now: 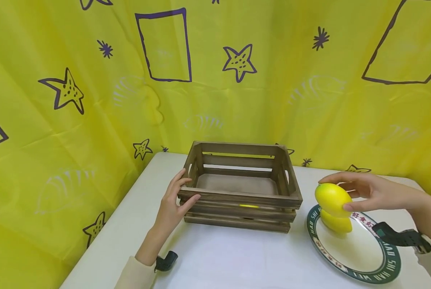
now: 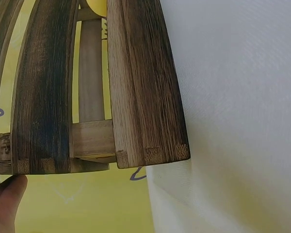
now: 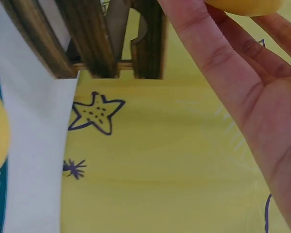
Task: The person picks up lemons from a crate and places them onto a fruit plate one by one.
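A dark wooden crate (image 1: 237, 208) with slatted sides stands at the middle of the table. My left hand (image 1: 175, 196) grips its front left corner, with the fingers over the left rim and the thumb on the front slat. My right hand (image 1: 367, 192) pinches a yellow lemon (image 1: 332, 199) between thumb and fingers, above the right-hand plate. Below it a second lemon (image 1: 336, 224) lies on the white plate (image 1: 367, 257) with a green lettered rim. Something bright yellow (image 1: 249, 206) shows through the crate's front gap, mostly hidden by the slats.
A white tabletop (image 1: 222, 257) carries the crate and plate. Behind and to the left hangs a yellow curtain (image 1: 208, 104) printed with starfish and frames. The crate's right wall (image 1: 289, 176) faces the plate, a short stretch of table between them.
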A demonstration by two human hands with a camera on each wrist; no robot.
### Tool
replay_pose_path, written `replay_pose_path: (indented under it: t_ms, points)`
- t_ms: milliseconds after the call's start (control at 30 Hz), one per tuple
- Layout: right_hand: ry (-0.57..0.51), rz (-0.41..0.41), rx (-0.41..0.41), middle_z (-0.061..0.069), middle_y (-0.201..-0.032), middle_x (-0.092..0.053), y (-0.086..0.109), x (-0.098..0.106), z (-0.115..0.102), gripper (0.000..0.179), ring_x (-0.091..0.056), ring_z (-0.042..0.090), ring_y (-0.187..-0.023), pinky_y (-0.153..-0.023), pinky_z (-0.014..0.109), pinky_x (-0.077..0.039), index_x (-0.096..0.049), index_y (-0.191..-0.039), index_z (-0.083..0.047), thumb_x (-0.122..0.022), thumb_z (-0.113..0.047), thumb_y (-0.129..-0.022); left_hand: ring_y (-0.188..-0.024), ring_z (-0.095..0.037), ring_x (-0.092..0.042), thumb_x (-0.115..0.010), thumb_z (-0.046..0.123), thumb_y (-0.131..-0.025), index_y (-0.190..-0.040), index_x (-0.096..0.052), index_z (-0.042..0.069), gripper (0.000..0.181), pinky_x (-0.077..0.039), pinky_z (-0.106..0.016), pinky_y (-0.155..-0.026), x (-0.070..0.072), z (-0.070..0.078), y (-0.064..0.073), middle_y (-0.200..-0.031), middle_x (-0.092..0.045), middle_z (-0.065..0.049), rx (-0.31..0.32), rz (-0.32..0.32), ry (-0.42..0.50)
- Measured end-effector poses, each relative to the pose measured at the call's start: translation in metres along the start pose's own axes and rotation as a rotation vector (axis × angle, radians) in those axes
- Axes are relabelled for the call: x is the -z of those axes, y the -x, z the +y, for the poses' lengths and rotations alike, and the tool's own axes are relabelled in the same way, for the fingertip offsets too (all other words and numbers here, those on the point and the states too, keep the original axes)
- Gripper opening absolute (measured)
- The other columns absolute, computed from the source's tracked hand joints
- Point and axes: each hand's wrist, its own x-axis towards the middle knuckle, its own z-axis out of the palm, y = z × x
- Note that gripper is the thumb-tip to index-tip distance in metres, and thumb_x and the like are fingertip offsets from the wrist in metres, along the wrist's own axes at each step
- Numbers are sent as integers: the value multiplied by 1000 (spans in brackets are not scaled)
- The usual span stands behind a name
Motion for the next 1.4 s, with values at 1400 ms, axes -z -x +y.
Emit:
replay_pose_path:
  t_ms: [1400]
  points:
    - [-63,264,-613,-45,-114,-39,118,-57,70,51,-51,-14,-91,-70,23,-58,-50,-130,-43,-57,-5,-97,-135,-33,-44,-81,9,-78,-124,-55,4,52,-40,-47,-105,-1,-2,1,-150,-42,-12,-30,16,-4]
